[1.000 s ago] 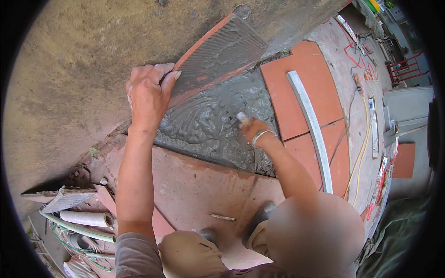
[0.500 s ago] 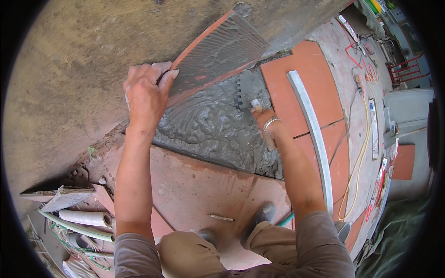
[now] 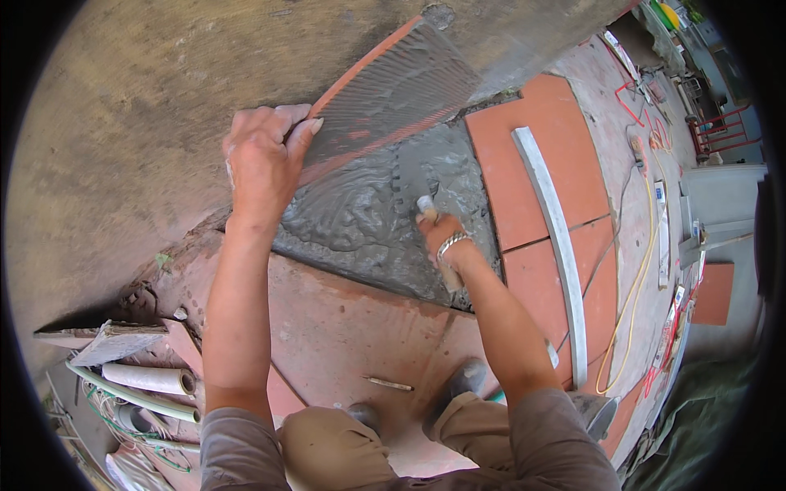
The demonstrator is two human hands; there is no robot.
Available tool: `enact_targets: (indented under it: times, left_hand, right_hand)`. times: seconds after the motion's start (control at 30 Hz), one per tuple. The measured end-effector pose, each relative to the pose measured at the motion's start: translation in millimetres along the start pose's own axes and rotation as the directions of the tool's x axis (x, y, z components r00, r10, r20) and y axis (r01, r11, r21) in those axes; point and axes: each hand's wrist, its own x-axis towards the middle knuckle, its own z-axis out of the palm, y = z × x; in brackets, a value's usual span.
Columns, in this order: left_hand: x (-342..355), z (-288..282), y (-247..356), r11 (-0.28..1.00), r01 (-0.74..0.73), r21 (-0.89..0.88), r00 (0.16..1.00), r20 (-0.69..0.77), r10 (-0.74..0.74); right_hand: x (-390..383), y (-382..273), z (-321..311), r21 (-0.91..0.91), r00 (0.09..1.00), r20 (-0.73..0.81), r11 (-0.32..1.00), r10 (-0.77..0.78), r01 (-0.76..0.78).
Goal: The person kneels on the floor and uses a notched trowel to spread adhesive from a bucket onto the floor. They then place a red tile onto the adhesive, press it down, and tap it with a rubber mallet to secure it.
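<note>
My left hand (image 3: 266, 159) grips the near edge of a terracotta tile (image 3: 393, 90), tilted up against the wall with its ridged, mortar-coated back toward me. Below it lies a patch of wet grey mortar (image 3: 352, 221), wavy and uneven on top. My right hand (image 3: 442, 235) is closed round the handle of a notched trowel (image 3: 417, 173), whose toothed blade rests on the mortar near the tile's lower edge. Mortar coats the blade, so its outline is partly lost.
Laid terracotta tiles (image 3: 532, 155) border the mortar on the right, with a long metal straightedge (image 3: 553, 245) across them. A pencil-like stick (image 3: 387, 383) lies by my feet. Pipes and a roll (image 3: 151, 379) sit at lower left. A yellow cord (image 3: 651, 245) runs along the right.
My right hand has drawn the trowel left and slightly toward me across the mortar, leaving a smoother strip at its right. My left hand still holds the tile up.
</note>
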Motion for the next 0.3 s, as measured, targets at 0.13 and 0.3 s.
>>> enact_targets:
  times: [0.13, 0.3]
  left_hand:
    - [0, 1, -2, 1.000, 0.010, -0.002, 1.000, 0.007, -0.010]
    - [-1, 0, -2, 1.000, 0.020, 0.013, 1.000, 0.006, -0.020]
  right_hand:
    - [-3, 16, 22, -0.081, 0.994, -0.004, 0.991, -0.107, 0.107]
    - [15, 35, 40, -0.219, 0.985, 0.063, 0.961, -0.161, 0.171]
